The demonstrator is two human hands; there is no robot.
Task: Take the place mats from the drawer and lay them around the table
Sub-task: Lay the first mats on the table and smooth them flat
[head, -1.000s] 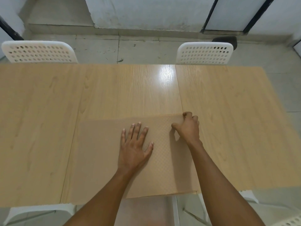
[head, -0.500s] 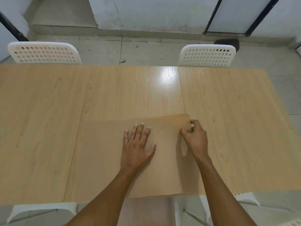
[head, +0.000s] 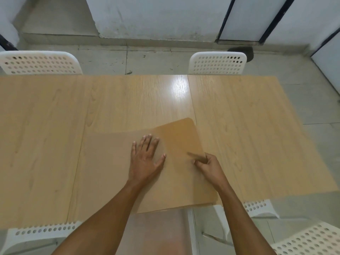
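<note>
Fingers of the left hand (head: pixel 145 159) lie flat on the place mats (head: pixel 110 172) stacked at the table (head: pixel 46 126) near edge, the right hand (head: pixel 207 165) pinching the top mat (head: pixel 180 137) up; next, peel it clear without dragging the rest.

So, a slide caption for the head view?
Left hand presses the mats flat; right hand peels off the top mat.
</note>
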